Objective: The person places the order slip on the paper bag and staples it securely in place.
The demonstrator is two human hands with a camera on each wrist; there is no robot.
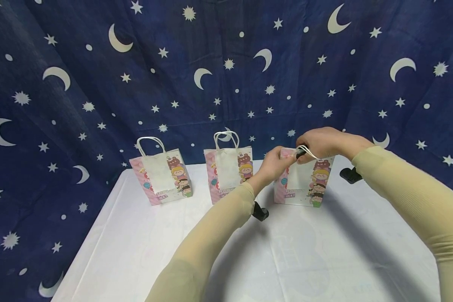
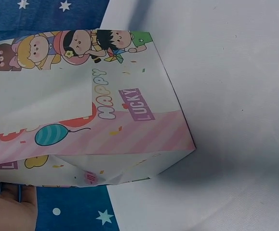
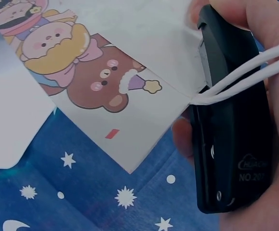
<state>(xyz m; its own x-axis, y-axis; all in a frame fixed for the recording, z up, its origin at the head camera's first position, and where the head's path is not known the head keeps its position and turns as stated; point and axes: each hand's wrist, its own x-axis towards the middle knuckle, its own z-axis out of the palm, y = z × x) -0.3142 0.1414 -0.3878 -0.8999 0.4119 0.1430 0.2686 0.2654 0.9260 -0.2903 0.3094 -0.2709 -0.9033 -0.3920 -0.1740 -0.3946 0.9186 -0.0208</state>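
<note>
The right-hand paper gift bag [image 1: 300,180], white and pink with cartoon figures, stands upright on the table. My left hand [image 1: 272,165] pinches its top edge on the left side; in the left wrist view some fingers [image 2: 14,204] lie behind the bag. A black stapler [image 3: 235,139] is gripped in my right hand [image 1: 322,142]. Its jaws sit at the bag's top edge, by the base of the white cord handle [image 3: 255,72]. The cord passes across the stapler. Whether a staple is in the paper is hidden.
Two similar paper bags, one in the middle [image 1: 228,176] and one at the left [image 1: 162,176], stand in a row with handles up. A white cloth covers the table [image 1: 287,251]. Behind it hangs a dark blue curtain [image 1: 226,50] with moons and stars.
</note>
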